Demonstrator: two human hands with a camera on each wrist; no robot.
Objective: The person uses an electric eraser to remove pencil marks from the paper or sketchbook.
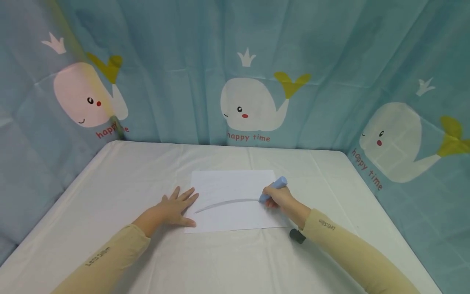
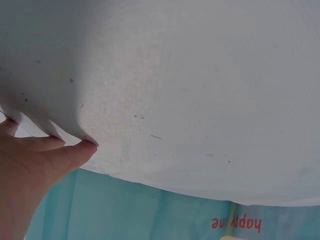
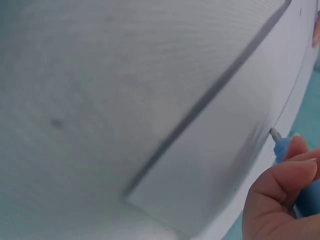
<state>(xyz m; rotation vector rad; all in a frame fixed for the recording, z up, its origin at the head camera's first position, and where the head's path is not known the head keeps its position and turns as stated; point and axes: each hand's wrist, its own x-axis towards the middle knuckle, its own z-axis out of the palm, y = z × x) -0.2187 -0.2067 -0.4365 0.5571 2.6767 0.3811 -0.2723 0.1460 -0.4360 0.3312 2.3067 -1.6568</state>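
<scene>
A sheet of white paper lies on the white-covered table. Across it runs a curved grey line, rising from the left and flattening toward the right. My right hand grips a thick light-blue marker, its tip touching the paper at the line's right end. In the right wrist view the marker's grey tip meets the sheet. My left hand rests with spread fingers over the paper's left edge; the left wrist view shows those fingers against the white surface.
A small dark cap-like cylinder lies beside my right forearm, just off the paper's lower right corner. White cloth covers the table. Behind and at both sides hangs a blue curtain printed with whales.
</scene>
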